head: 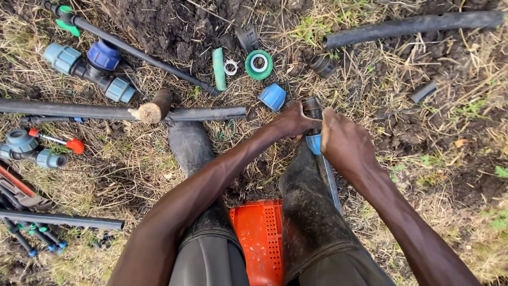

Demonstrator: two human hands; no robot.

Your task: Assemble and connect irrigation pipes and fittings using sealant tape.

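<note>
Both hands meet at frame centre, above right boot (312, 212). Left hand (290, 123) pinches black pipe end (312, 107); right hand (344, 144) closed around blue fitting (314, 143) just below. Loose blue cap (273, 97) at ten o'clock, green ring (259, 64) beyond.

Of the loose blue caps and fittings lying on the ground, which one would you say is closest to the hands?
The small blue cap lying alone on the straw just up-left of the left hand. The other blue fittings, on the tee piece, lie far off at the left.

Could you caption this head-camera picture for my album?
Both hands, left and right, grip a pipe fitting above muddy boots.
</note>
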